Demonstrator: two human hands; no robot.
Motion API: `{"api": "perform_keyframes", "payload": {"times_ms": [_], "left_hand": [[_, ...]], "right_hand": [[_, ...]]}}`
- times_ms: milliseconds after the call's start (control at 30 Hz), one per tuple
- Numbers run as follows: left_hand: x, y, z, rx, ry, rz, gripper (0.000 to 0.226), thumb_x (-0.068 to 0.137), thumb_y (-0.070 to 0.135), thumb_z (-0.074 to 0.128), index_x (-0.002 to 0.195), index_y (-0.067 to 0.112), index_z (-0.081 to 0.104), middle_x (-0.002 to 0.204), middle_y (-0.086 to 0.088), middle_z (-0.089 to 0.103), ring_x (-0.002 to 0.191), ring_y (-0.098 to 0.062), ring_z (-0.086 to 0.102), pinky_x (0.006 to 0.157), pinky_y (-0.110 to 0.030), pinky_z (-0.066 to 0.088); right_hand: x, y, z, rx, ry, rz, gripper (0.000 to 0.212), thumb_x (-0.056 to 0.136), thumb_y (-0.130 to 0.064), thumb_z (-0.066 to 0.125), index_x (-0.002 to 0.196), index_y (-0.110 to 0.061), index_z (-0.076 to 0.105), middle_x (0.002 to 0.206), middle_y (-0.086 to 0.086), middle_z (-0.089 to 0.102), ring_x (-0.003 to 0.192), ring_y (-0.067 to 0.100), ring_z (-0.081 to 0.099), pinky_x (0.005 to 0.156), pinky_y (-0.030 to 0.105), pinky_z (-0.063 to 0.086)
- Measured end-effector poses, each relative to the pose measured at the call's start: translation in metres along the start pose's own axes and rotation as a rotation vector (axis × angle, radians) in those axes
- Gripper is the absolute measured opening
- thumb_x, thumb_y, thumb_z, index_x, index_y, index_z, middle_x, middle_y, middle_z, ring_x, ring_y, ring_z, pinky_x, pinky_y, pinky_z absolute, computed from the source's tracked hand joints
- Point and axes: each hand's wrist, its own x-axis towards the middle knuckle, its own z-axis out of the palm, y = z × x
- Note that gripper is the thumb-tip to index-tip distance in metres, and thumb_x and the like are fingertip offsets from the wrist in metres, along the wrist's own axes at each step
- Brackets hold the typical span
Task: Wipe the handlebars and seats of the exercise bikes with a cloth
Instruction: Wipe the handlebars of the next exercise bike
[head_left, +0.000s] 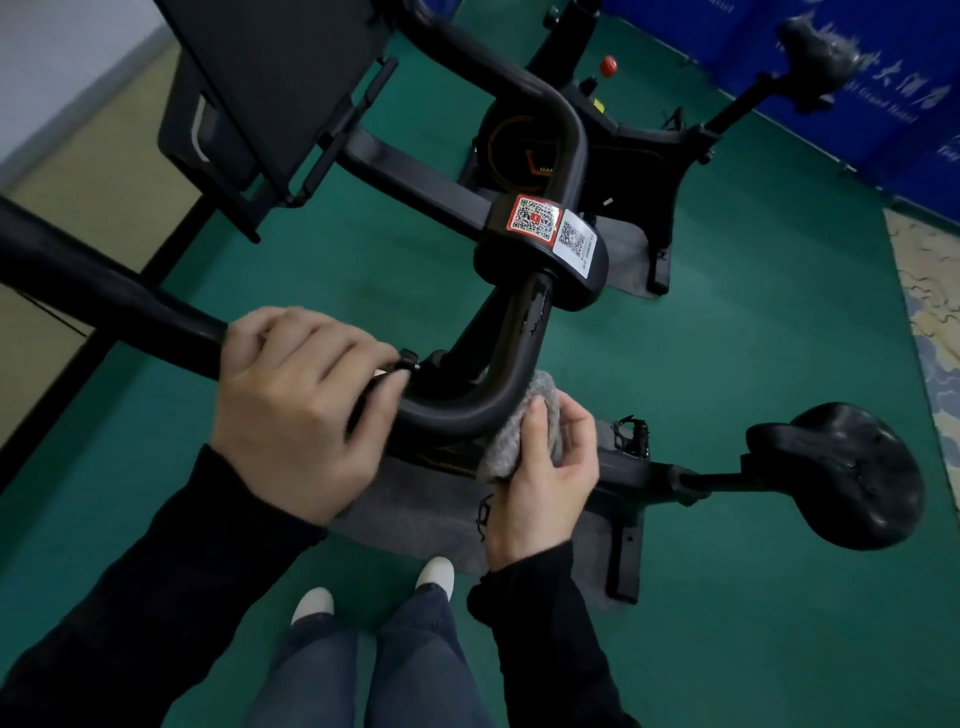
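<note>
The black handlebar (467, 410) of the near exercise bike curves across the middle of the view. My left hand (301, 410) is wrapped around its left bar. My right hand (545, 467) presses a grey cloth (524, 426) against the right bend of the handlebar. The bike's black seat (841, 473) sticks out at the right, apart from both hands. A second bike's seat (815, 52) shows at the top right.
A black screen panel (270, 88) is mounted above the handlebar. The second bike (623, 150) stands behind on green floor (753, 322). Grey mats (415, 519) lie under both bikes. A blue banner (883, 104) lines the far right. My white shoes (434, 574) stand below.
</note>
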Motion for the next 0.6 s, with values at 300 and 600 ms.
{"api": "perform_keyframes", "payload": {"times_ms": [300,600], "left_hand": [[0.014,0.051,0.028,-0.039,-0.215,0.003,0.034,0.089,0.042,0.052,0.090,0.013,0.069,0.076,-0.002,0.065,0.077,-0.026,0.060,0.079,-0.039,0.042],[0.012,0.051,0.030,-0.035,-0.175,-0.002,0.032,0.087,0.043,0.056,0.087,0.014,0.069,0.072,0.001,0.064,0.073,-0.024,0.059,0.074,-0.036,0.039]], "right_hand": [[0.012,-0.023,-0.001,-0.395,-0.143,-0.503,0.016,0.081,-0.004,0.068,0.087,-0.019,0.066,0.094,0.010,0.061,0.093,0.019,0.061,0.086,0.027,0.049],[0.048,-0.042,0.011,-0.615,-0.336,-0.699,0.005,0.081,-0.003,0.073,0.086,-0.002,0.071,0.095,0.008,0.065,0.094,0.022,0.063,0.084,0.032,0.051]]}}
